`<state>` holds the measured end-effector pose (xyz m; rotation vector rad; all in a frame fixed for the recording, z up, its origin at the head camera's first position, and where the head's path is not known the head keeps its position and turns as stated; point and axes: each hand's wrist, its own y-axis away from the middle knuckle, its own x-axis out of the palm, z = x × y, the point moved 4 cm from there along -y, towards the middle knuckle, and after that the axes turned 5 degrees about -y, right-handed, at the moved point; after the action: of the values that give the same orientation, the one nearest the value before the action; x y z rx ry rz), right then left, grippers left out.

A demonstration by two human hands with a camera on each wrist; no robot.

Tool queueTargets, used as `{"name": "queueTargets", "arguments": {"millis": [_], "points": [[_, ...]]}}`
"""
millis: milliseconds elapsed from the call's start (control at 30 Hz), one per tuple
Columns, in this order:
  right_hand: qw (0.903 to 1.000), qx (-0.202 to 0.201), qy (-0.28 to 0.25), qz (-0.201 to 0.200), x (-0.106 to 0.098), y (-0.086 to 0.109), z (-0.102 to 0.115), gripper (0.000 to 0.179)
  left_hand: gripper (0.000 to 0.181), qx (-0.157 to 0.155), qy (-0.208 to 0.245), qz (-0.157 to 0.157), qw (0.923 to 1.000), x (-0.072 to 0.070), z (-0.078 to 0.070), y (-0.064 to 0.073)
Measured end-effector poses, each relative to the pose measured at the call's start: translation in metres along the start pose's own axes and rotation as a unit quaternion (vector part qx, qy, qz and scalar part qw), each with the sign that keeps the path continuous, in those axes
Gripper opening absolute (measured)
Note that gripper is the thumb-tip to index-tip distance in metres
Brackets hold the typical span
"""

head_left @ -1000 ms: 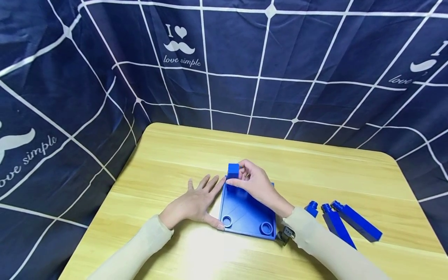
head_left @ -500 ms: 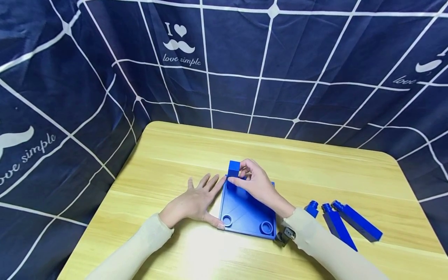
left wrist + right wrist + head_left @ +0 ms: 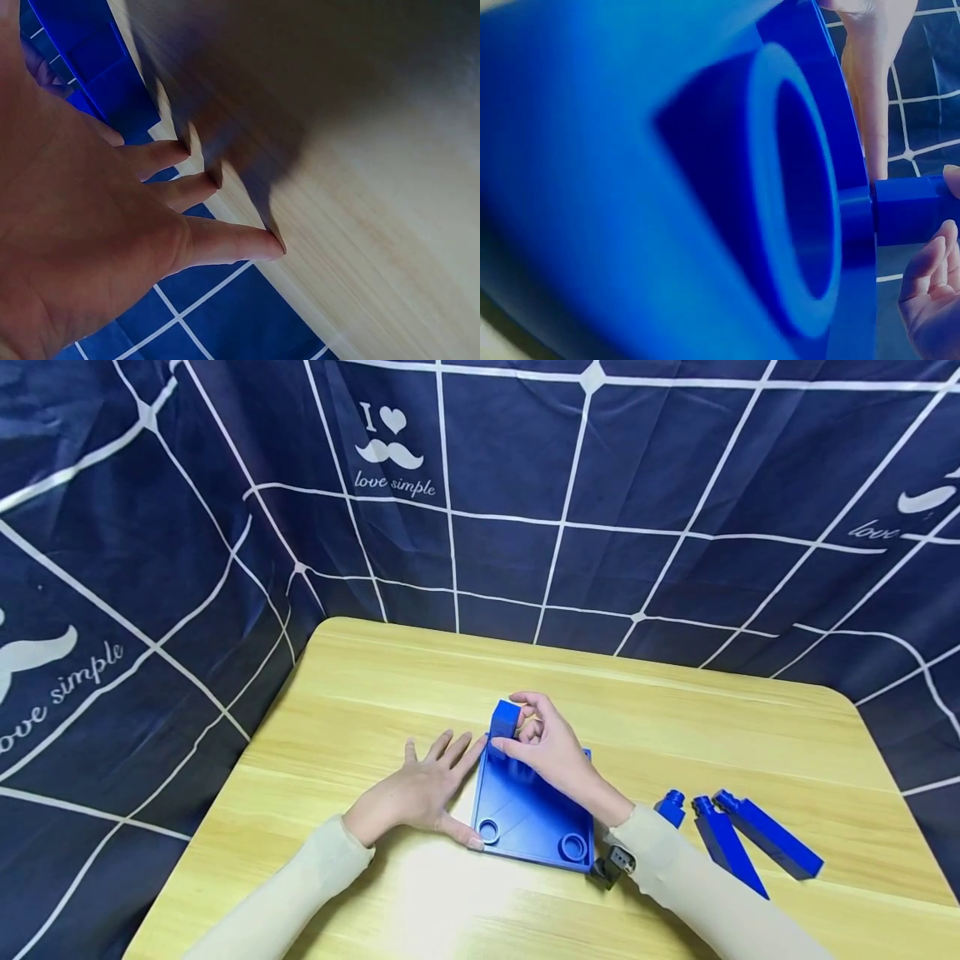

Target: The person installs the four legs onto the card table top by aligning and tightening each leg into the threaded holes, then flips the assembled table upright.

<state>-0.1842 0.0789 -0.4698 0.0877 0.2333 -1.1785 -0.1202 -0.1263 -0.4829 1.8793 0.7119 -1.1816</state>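
Observation:
A blue square tray-like panel (image 3: 528, 827) with raised edges and round sockets at its corners lies on the table. My left hand (image 3: 420, 793) rests along its left edge, fingers straight and spread, thumb at the near left corner. At the far left corner, my right hand (image 3: 558, 760) pinches a blue square leg (image 3: 505, 717) that stands up from the panel. In the right wrist view the leg (image 3: 904, 214) meets the panel's edge region, and a socket ring (image 3: 761, 172) looms large in front. The leg's lower end is hidden from the head view.
Right of the panel lie three more blue legs: a partly covered one (image 3: 670, 807) by the right sleeve, a middle one (image 3: 727, 852) and an outer one (image 3: 776, 839), with narrower ridged ends. A dark blue patterned curtain (image 3: 510, 460) hangs behind the wooden table (image 3: 390, 668).
The leg has turned a little in my right hand, its top now angled, and that hand's upper finger has lifted and straightened. My left hand keeps its place on the panel edge.

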Motion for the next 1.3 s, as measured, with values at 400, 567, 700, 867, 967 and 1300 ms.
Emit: {"name": "queueTargets", "arguments": {"millis": [400,567,700,867,967,1300], "points": [[0.9993,0.000,0.036,0.009,-0.0010,0.0045,-0.0010,0.029,0.147,0.002,0.004,-0.005,1.0000,0.0010,-0.0014,0.0002],[0.9994,0.004,0.033,0.008,-0.0030,0.0066,-0.0025,0.028,0.147,0.004,0.006,-0.006,1.0000,0.0012,-0.0021,0.0004],[0.9986,-0.003,0.054,0.003,-0.0023,0.0063,-0.0027,0.027,0.148,0.003,0.007,-0.006,1.0000,0.0014,-0.0024,0.0004],[0.9987,-0.004,0.051,0.003,-0.0010,0.0064,-0.0021,0.028,0.148,-0.001,0.005,-0.006,1.0000,0.0018,-0.0021,0.0002],[0.9992,0.006,0.038,0.006,-0.0011,0.0078,-0.0029,0.028,0.147,0.001,0.005,-0.005,1.0000,0.0018,-0.0024,0.0004],[0.9997,-0.009,0.018,0.017,-0.0002,0.0054,-0.0030,0.031,0.147,-0.002,-0.002,-0.001,1.0000,0.0015,-0.0004,0.0005]]}}
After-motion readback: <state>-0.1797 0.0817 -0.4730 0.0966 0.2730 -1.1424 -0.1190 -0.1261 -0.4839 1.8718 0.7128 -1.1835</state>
